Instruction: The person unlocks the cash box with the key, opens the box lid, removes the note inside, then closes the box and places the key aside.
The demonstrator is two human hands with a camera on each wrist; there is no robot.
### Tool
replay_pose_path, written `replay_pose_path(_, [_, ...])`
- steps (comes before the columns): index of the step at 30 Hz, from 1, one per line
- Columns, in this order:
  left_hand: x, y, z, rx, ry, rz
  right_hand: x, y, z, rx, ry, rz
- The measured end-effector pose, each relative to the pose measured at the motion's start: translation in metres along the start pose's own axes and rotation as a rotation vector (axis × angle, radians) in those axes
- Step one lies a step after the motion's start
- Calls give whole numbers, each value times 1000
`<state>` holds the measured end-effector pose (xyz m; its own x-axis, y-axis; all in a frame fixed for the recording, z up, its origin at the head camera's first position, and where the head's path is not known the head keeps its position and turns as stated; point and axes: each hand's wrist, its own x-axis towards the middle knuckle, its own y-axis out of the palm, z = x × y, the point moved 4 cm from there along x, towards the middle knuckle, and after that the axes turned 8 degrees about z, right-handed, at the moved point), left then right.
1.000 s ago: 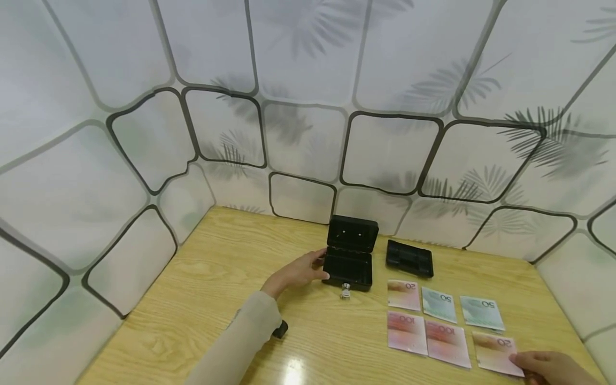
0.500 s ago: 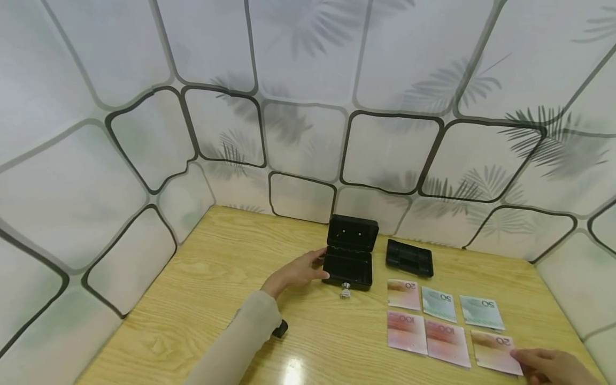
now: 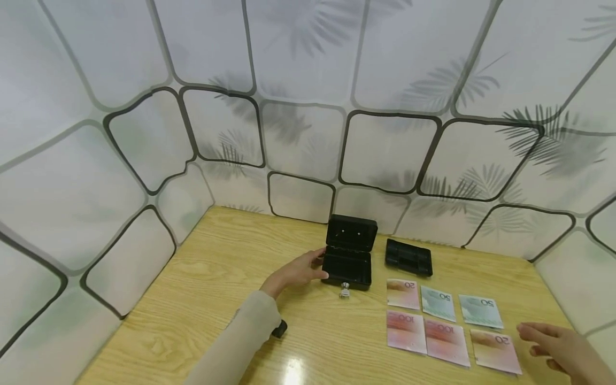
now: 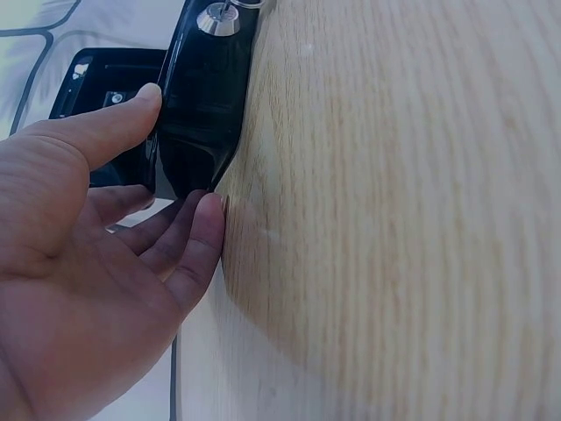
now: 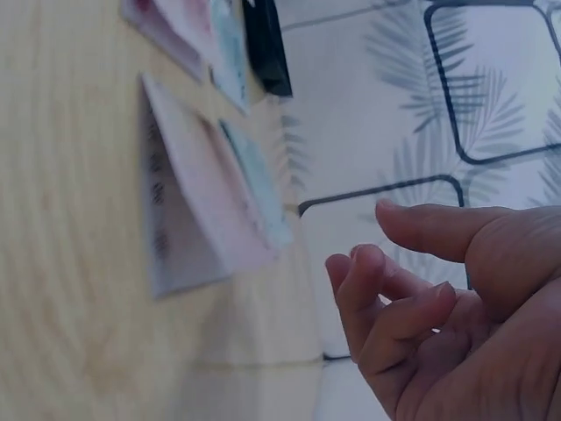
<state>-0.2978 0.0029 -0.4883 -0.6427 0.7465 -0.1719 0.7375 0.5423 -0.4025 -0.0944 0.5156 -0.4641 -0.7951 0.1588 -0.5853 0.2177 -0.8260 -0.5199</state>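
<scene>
My left hand [image 3: 299, 270] holds the left side of an open black cash box [image 3: 353, 267]. In the left wrist view the thumb [image 4: 131, 121] lies on the box's rim, while the other fingers curl against its outer side near the tabletop. Keys [image 3: 344, 290] hang at the lock on the front. My right hand [image 3: 560, 347] hovers beside a folded 20 banknote [image 3: 495, 351], holding nothing. Its fingers are loosely bent in the right wrist view, apart from the folded note [image 5: 188, 202].
A black coin tray [image 3: 409, 258] lies right of the box. Below it are another 20 note [image 3: 402, 294], two green 50 notes [image 3: 438, 303] and two red 100 notes [image 3: 406, 332]. A patterned wall [image 3: 303, 144] rises behind the wooden table [image 3: 192, 278].
My right hand has let go of the 20 note at the lower right and moved slightly up and right. The left hand stays on the cash box.
</scene>
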Motion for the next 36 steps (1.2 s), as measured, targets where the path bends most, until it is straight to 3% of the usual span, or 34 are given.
replay_pose_path(8, [-1,-1,1,9,-3,-2,6,-4,56,21,-206,-18])
replay_pose_path(17, [0,-1,1,28,-8,-8,30,5,101,49,-400,-16])
replay_pose_path(26, [3,-2,2,43,-10,-5,60,25,132,-11,-463,28])
replay_pose_path(36, [1,0,2,30,-18,-9,91,42,141,-21,-442,46])
